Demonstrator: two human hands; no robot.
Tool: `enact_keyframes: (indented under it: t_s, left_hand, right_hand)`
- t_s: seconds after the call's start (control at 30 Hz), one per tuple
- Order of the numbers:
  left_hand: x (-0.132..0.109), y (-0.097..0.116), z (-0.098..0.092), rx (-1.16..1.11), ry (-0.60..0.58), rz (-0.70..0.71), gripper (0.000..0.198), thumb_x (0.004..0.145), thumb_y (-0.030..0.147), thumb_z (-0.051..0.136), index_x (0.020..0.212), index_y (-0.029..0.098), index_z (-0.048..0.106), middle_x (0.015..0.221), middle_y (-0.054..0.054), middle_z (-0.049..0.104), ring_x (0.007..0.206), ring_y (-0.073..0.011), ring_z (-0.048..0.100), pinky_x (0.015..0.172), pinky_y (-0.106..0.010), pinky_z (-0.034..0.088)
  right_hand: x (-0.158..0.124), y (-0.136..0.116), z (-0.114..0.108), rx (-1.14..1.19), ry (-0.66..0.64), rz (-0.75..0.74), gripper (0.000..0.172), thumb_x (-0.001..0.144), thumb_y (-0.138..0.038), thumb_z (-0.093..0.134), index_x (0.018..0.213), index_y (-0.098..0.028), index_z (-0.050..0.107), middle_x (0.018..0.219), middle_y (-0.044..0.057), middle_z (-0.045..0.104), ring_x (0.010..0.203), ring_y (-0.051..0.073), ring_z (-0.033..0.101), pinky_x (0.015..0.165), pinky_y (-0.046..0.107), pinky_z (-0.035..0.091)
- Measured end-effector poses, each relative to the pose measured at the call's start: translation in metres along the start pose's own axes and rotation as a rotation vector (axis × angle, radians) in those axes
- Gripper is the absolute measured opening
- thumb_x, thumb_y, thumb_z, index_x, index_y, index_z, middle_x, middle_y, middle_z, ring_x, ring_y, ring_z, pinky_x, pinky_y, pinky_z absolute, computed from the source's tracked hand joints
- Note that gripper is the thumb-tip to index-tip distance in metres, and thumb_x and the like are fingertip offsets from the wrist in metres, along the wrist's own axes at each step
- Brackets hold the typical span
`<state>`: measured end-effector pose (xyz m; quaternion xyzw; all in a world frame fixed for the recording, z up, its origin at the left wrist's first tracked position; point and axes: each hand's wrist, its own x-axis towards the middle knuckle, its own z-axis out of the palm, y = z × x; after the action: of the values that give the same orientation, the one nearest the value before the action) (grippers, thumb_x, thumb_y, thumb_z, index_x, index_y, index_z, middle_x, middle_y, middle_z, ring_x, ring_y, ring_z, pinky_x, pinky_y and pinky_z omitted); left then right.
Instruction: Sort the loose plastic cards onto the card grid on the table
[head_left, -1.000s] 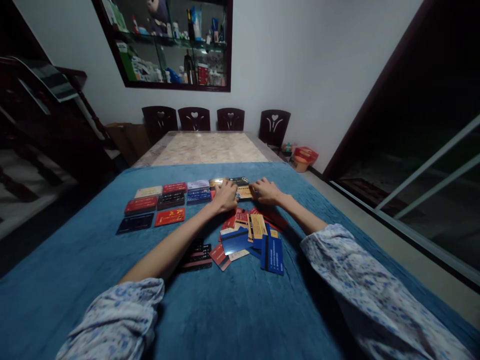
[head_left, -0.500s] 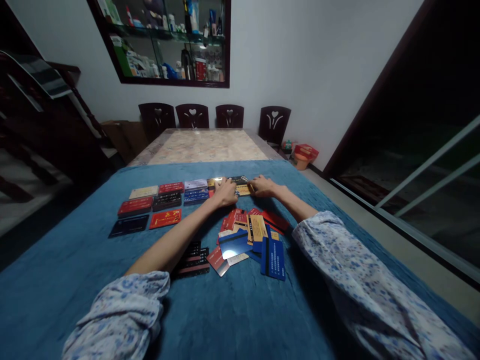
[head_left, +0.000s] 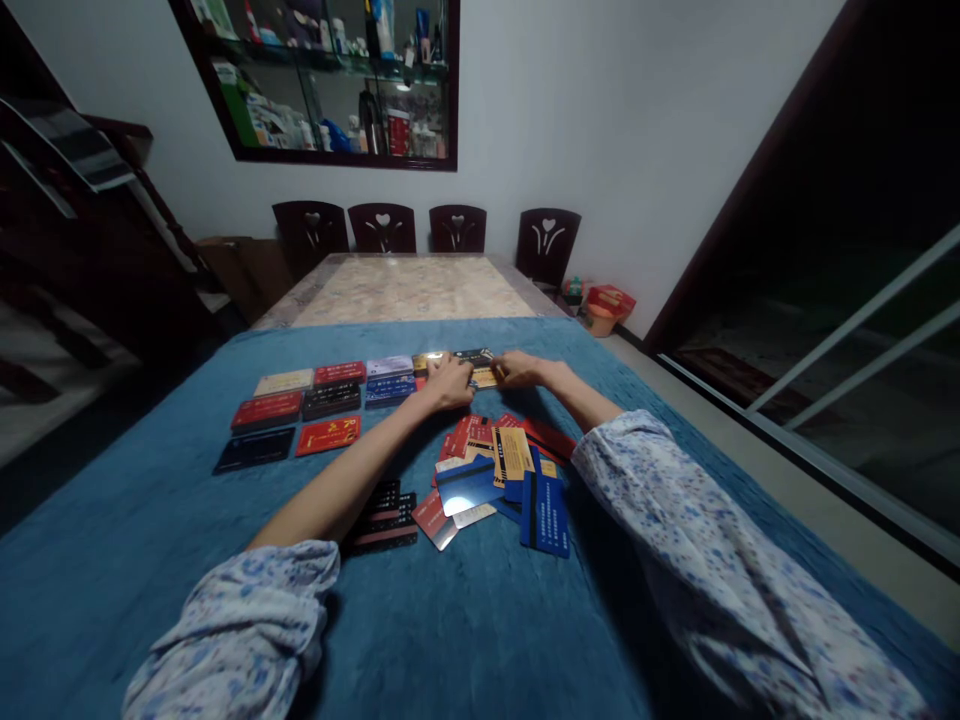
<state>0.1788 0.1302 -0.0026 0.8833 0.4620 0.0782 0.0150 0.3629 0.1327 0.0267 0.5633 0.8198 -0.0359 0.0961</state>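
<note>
From where I stand, I see both hands of the person stretched out over the worktop, above its blue cloth. The yellow cards lie between the two hands, just to the right of the left hand and just to the left of the right hand. The left hand is bent downward with curled fingers; the right hand meets the right end of the yellow cards with its fingertips close together. Whether either hand really pinches them, or only touches their edges, I cannot tell.

Right behind the yellow cards, away from the person, is a dark card. To the left of the left hand stand the blue stack and, farther out, the red stack. Nearer to the person than both hands is a loose heap, with a blue striped card at its near right side.

In my judgement, such cards are light, thin and rather stiff, with smooth faces which may slide on one another. I would hold them by the two short ends, pressing gently inward, because flat edges on soft cloth are difficult to lift.
</note>
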Motion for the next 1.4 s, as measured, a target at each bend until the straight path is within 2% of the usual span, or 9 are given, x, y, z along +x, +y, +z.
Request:
enact_keyframes:
  t_s: [0.27,0.5,0.63,0.9,1.13,1.4]
  left_hand:
    - [-0.01,0.006,-0.008,0.083,0.028,0.045,0.025,0.087,0.027,0.052,0.108,0.017,0.063,0.117,-0.018,0.063,0.123,-0.0378,0.045,0.1,-0.06,0.036]
    - [-0.022,0.007,-0.011,0.083,0.08,0.077,0.035,0.088,0.026,0.051,0.12,0.016,0.061,0.124,-0.019,0.059,0.125,-0.0373,0.042,0.101,-0.06,0.033]
    - [-0.036,0.011,-0.011,0.063,0.134,0.108,0.033,0.088,0.022,0.05,0.117,0.016,0.063,0.123,-0.018,0.059,0.126,-0.0374,0.041,0.101,-0.06,0.032]
    - [-0.066,0.023,-0.008,0.039,0.219,0.24,0.026,0.088,0.023,0.053,0.109,0.018,0.068,0.12,-0.015,0.061,0.117,-0.0331,0.047,0.095,-0.054,0.033]
    - [-0.087,0.042,-0.006,0.033,0.223,0.319,0.025,0.093,0.025,0.049,0.106,0.018,0.069,0.118,-0.015,0.062,0.115,-0.0326,0.047,0.094,-0.056,0.031]
    - [-0.108,0.066,-0.007,-0.072,0.209,0.442,0.024,0.094,0.025,0.048,0.106,0.019,0.068,0.117,-0.013,0.064,0.111,-0.0299,0.048,0.094,-0.053,0.03]
  right_hand:
    - [-0.004,0.002,0.002,0.023,0.035,-0.01,0.039,0.084,-0.027,0.063,0.121,-0.017,0.066,0.116,0.013,0.072,0.101,0.024,0.068,0.08,0.025,0.049]
    - [-0.007,0.008,0.006,0.046,0.093,-0.013,0.061,0.081,-0.03,0.067,0.139,-0.016,0.055,0.12,0.013,0.07,0.105,0.024,0.067,0.085,0.025,0.048]
    - [-0.011,0.012,0.012,0.053,0.133,0.018,0.063,0.081,-0.033,0.069,0.141,-0.019,0.053,0.124,0.012,0.067,0.11,0.024,0.064,0.088,0.027,0.048]
    - [-0.04,0.007,0.017,0.072,0.234,0.038,0.048,0.086,-0.029,0.062,0.133,-0.021,0.06,0.12,0.012,0.066,0.113,0.028,0.058,0.082,0.032,0.046]
    - [-0.07,0.001,0.021,0.046,0.281,0.017,0.038,0.088,-0.024,0.057,0.125,-0.023,0.066,0.115,0.011,0.067,0.111,0.027,0.055,0.079,0.033,0.041]
    - [-0.103,-0.003,0.039,0.055,0.347,-0.03,0.031,0.089,-0.023,0.056,0.114,-0.023,0.072,0.11,0.011,0.067,0.103,0.026,0.052,0.077,0.033,0.036]
